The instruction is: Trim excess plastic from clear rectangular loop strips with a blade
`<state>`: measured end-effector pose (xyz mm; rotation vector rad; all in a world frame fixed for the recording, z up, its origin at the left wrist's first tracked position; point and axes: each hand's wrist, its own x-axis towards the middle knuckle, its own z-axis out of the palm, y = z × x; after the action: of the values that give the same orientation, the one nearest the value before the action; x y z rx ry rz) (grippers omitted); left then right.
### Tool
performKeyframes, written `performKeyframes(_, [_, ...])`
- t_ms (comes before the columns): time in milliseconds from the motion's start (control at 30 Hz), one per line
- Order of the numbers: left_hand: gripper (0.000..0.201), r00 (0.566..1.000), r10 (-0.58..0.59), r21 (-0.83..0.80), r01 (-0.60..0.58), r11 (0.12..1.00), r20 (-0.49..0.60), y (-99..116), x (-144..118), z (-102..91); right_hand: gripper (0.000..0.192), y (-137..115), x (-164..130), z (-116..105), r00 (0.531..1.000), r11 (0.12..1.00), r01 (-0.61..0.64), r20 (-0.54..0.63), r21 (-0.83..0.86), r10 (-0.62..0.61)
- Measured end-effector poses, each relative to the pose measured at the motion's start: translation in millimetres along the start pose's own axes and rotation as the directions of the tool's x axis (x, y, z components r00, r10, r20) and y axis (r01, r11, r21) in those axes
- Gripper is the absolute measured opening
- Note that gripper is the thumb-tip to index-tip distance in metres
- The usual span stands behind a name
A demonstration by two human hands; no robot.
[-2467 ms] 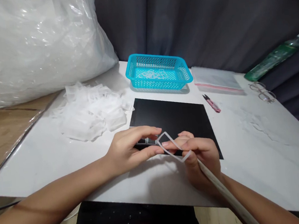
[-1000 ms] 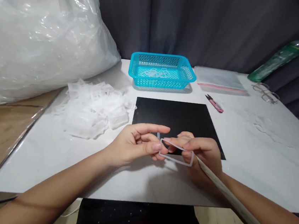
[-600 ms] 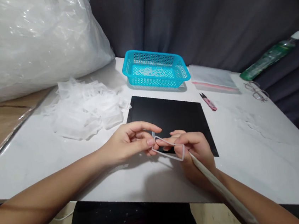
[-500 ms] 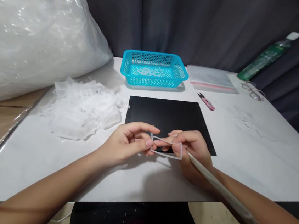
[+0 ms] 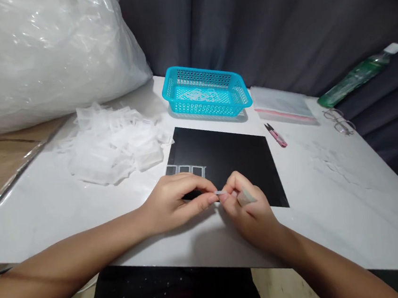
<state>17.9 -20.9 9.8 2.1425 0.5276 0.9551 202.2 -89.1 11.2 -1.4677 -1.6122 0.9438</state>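
White plastic strip (image 5: 221,192) pinched between our left hand (image 5: 176,201) and right hand (image 5: 250,210); thin grip, it could snap or slip onto the mat (image 5: 235,159).

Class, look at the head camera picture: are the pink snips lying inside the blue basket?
No: the pink snips lie on the white table, to the right of the black mat and apart from the blue basket.

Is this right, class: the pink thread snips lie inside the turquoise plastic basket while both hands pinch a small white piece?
Not quite. In the head view the pink thread snips lie on the white table, right of the turquoise plastic basket.
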Motion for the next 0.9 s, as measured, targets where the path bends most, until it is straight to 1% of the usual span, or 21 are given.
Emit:
performKeyframes(67, [0.005,0.999,-0.027,-0.002,0.027,1.000,-0.022,2,1,-1.3,0.021,0,0,-1,0.999,0.998,-0.029,0.045,0.049,0.027])
performKeyframes(133, [0.006,0.997,-0.071,-0.030,0.071,0.997,-0.028,3,2,-2.6,0.022,1,0,-2,0.996,0.997,-0.035,0.084,0.067,0.029])
performKeyframes(200, [0.009,0.984,-0.172,-0.084,0.167,0.982,-0.044,0,4,-4.0,0.025,3,2,-3,0.996,0.998,-0.022,0.092,0.066,0.016])
performKeyframes(233, [0.011,0.968,-0.243,-0.123,0.233,0.965,-0.068,-2,5,-4.9,0.028,4,3,-4,0.997,0.997,-0.008,0.082,0.076,0.001])
performKeyframes(267, [0.013,0.942,-0.321,-0.172,0.302,0.938,-0.098,-7,7,-6.1,0.030,7,5,-4,0.998,0.995,0.011,0.067,0.096,-0.017])
performKeyframes(333, [0.016,0.867,-0.469,-0.295,0.410,0.863,-0.168,-18,12,-8.6,0.033,13,9,-4,0.997,0.985,0.059,0.030,0.164,-0.065])
performKeyframes(400, [0.016,0.788,-0.583,-0.417,0.470,0.778,-0.199,-30,17,-10.8,0.034,21,14,-5,0.996,0.974,0.089,-0.005,0.207,-0.089])
performKeyframes(433, [0.015,0.757,-0.626,-0.457,0.497,0.738,-0.188,-36,19,-11.4,0.036,24,16,-5,0.996,0.973,0.089,-0.014,0.214,-0.088])
performKeyframes(500, [0.013,0.716,-0.681,-0.499,0.539,0.679,-0.153,-45,23,-11.8,0.040,31,19,-6,0.997,0.975,0.074,-0.016,0.212,-0.072])
performKeyframes(567, [0.010,0.701,-0.704,-0.511,0.566,0.647,-0.114,-48,25,-11.6,0.045,35,21,-6,0.998,0.978,0.053,0.010,0.203,-0.056])
performKeyframes(633, [0.007,0.700,-0.707,-0.512,0.572,0.640,-0.103,-46,25,-12.1,0.045,38,22,-5,0.996,0.976,0.041,0.064,0.212,-0.056])
performKeyframes(667, [0.005,0.708,-0.698,-0.505,0.566,0.652,-0.106,-43,25,-12.7,0.044,38,22,-4,0.994,0.974,0.043,0.093,0.222,-0.065])
performKeyframes(733, [0.004,0.753,-0.647,-0.472,0.530,0.705,-0.121,-37,22,-14.7,0.040,39,23,-3,0.986,0.967,0.074,0.126,0.244,-0.107])
performKeyframes(833, [0.007,0.831,-0.543,-0.422,0.453,0.785,-0.119,-29,17,-17.5,0.036,40,24,-2,0.978,0.956,0.160,0.091,0.245,-0.187])
performKeyframes(900, [0.011,0.851,-0.511,-0.394,0.431,0.812,-0.123,-28,15,-18.3,0.033,40,25,-3,0.976,0.954,0.202,0.036,0.223,-0.215])
